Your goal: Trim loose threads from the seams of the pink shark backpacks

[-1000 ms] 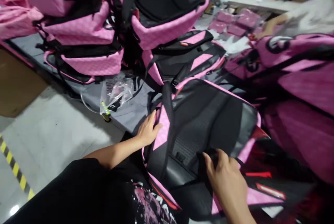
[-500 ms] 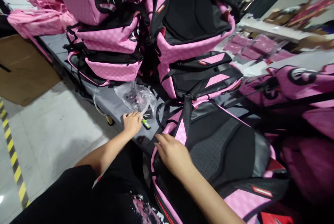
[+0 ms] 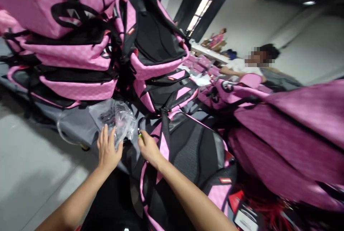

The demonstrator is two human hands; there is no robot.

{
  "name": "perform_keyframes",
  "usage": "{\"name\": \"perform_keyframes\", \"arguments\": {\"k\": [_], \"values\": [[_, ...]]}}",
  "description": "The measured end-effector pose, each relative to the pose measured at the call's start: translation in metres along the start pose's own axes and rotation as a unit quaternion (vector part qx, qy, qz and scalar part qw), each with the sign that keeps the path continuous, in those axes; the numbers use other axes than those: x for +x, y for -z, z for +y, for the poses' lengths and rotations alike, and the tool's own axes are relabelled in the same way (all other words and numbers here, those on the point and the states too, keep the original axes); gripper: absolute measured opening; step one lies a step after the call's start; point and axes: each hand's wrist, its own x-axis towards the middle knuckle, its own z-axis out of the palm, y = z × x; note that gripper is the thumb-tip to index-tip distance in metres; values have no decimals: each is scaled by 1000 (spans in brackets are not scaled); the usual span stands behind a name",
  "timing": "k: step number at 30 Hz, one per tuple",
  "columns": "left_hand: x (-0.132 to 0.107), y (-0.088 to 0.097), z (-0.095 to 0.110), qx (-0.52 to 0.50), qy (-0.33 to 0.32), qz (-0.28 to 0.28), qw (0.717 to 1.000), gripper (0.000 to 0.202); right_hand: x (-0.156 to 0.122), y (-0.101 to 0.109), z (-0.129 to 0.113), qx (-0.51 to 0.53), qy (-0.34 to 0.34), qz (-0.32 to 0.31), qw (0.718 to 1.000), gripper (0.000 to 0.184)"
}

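Note:
My left hand [image 3: 109, 152] is open, its fingers spread over the near edge of a clear plastic bag [image 3: 118, 119]. Small dark pieces show inside the bag, too blurred to name. Closed around a small green tool [image 3: 139, 135] with a dark tip, my right hand [image 3: 148, 148] is just right of the bag; the fingers hide most of the tool. Under my right forearm lies a pink and black backpack [image 3: 192, 148], its padded back panel facing up and its straps spread.
Stacked backpacks [image 3: 77, 89] stand at the back left, with another stack [image 3: 161, 69] behind the bag. More pink bags [image 3: 290, 127] pile up on the right. A person [image 3: 242, 69] is beyond them. Red cords and a tag [image 3: 245, 220] lie at lower right.
My right hand has moved to the green tool and picked it up from the table. My left hand has opened and spread over the plastic bag. The view has swung right and up.

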Motion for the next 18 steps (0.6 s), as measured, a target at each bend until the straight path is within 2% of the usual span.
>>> {"name": "perform_keyframes", "arguments": {"k": [1, 2, 3, 4, 6, 7, 8, 9, 11, 13, 16, 18], "values": [[2, 2, 16, -46, -44, 23, 998, 58, -10, 18, 9, 33, -13, 33, 999, 45], [1, 3, 35, -99, -104, 21, 989, 57, -22, 36, 21, 81, -30, 67, 994, 52], [-4, 3, 56, -150, -181, -8, 972, 56, -35, 54, 35, 144, -49, 102, 983, 59], [-13, 1, 77, -191, -270, -72, 941, 57, -51, 71, 50, 228, -69, 139, 961, 65], [-46, -8, 113, -226, -448, -224, 836, 64, -82, 95, 82, 383, -95, 213, 894, 69], [-67, -16, 124, -218, -503, -279, 788, 71, -96, 102, 96, 433, -101, 244, 862, 65], [-89, -24, 128, -202, -527, -314, 764, 81, -109, 106, 109, 454, -104, 270, 843, 60], [-110, -32, 127, -182, -529, -334, 759, 89, -120, 107, 121, 461, -103, 292, 831, 57], [-145, -45, 111, -157, -526, -352, 758, 94, -137, 100, 137, 458, -95, 324, 822, 56], [-165, -48, 87, -157, -534, -351, 753, 95, -150, 88, 145, 450, -80, 345, 820, 57], [-168, -38, 68, -169, -553, -340, 742, 88, -167, 65, 153, 388, -40, 380, 839, 50], [-156, -28, 74, -170, -568, -325, 737, 65, -179, 48, 159, 304, -5, 402, 864, 39]]}}
